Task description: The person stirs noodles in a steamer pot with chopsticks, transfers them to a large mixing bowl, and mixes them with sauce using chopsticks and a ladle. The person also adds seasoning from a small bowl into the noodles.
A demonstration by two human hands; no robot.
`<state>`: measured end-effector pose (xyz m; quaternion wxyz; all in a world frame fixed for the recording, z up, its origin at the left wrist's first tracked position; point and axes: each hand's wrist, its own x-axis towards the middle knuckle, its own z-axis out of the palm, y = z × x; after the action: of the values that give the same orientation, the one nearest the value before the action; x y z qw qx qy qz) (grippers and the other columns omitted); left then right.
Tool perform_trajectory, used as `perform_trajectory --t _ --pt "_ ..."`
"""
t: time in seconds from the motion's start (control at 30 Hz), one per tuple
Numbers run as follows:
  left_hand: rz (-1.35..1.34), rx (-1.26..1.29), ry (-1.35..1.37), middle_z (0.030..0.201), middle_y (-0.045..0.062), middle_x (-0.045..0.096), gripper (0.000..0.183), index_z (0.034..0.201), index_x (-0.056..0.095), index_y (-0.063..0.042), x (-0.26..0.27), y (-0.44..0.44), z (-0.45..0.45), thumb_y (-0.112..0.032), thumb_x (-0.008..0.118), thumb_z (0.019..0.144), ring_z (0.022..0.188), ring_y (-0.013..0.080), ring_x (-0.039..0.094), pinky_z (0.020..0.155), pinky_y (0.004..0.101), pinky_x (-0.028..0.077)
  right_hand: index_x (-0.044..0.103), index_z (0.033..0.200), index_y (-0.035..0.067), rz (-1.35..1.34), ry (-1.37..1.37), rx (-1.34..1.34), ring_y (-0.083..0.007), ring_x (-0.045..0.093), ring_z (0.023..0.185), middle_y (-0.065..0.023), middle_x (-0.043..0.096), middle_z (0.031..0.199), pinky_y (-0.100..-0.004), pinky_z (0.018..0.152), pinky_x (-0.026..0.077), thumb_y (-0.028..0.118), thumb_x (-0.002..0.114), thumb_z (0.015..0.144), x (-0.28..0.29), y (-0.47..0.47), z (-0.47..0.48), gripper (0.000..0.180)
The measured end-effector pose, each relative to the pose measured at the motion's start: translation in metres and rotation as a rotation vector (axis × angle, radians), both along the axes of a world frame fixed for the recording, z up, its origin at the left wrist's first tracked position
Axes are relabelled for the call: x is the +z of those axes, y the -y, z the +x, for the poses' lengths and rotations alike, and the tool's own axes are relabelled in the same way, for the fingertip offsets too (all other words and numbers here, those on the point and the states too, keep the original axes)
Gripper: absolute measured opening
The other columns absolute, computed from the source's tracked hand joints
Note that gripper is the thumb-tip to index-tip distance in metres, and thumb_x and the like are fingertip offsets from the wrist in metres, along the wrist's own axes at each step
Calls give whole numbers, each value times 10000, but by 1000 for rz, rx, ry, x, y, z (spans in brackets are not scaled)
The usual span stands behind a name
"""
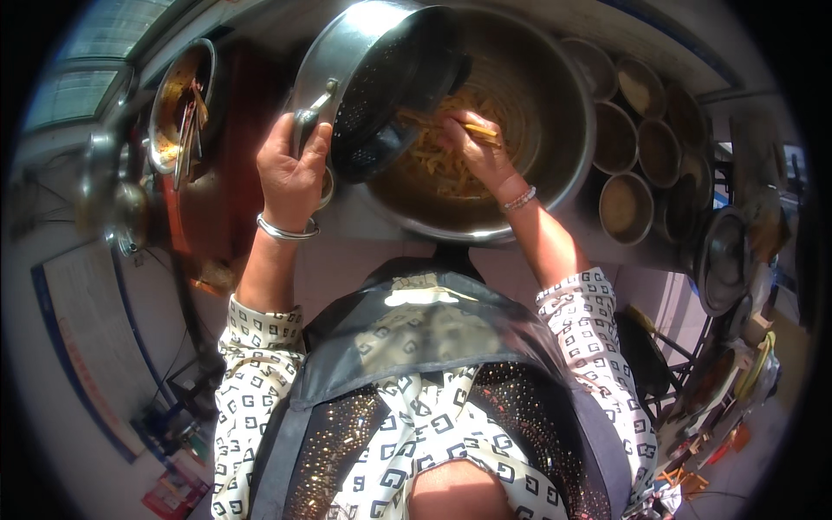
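My left hand (294,153) grips the side handle of a steel pot (344,45), which is tilted over a large metal basin (565,149). Inside the tilted pot is a dark surface with many small holes. My right hand (476,146) holds a pair of chopsticks (481,132), their far ends near the lower rim of the tilted pot. Pale yellow, strip-like food (465,172) lies in the bottom of the basin, below and around my right hand. What remains in the pot is too dark to tell.
Several round metal containers (625,208), some holding food, stand to the right of the basin. At the left, a steel bowl (156,136) with utensils in it stands by a red surface (237,130). A metal lid (723,260) is at the right.
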<state>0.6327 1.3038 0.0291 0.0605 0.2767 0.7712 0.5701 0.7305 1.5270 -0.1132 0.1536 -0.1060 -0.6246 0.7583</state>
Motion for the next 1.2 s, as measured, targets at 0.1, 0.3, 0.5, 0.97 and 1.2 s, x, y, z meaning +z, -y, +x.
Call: perform_trajectory --t 0.1,0.3,0.5,0.97,1.2 --pt "-123 38 -285 682 -63 506 138 929 578 -35 -7 5 0 -142 665 926 526 2 405 459 164 318 673 1015 3 67 91 -5 -81 647 737 -17 667 861 -202 660 532 94 593 953 3 -15 4 136" --pt "44 182 57 582 -61 458 180 872 543 -43 4 49 14 -176 638 947 472 13 376 419 191 296 682 977 12 426 324 -195 -65 607 614 -15 659 761 -200 576 502 122 591 951 -9 -81 59 145" --pt "447 247 519 497 -52 347 265 876 506 -39 28 152 36 -263 623 954 377 36 288 357 219 253 669 991 -1 291 349 -173 -95 631 629 -47 655 805 -216 556 522 192 568 987 1 -82 75 218" --pt "294 795 586 595 -64 438 289 883 528 -44 -38 253 134 -288 679 920 447 16 369 393 200 278 633 944 22 287 360 597 -84 585 541 -34 628 737 -203 467 457 169 578 977 -107 47 -151 160" --pt "467 1398 388 569 -60 428 190 927 532 -46 -143 306 156 -204 637 931 415 28 353 372 212 274 642 946 24 346 199 1088 -74 575 535 -26 620 741 -200 469 443 170 573 972 -185 189 -244 163"
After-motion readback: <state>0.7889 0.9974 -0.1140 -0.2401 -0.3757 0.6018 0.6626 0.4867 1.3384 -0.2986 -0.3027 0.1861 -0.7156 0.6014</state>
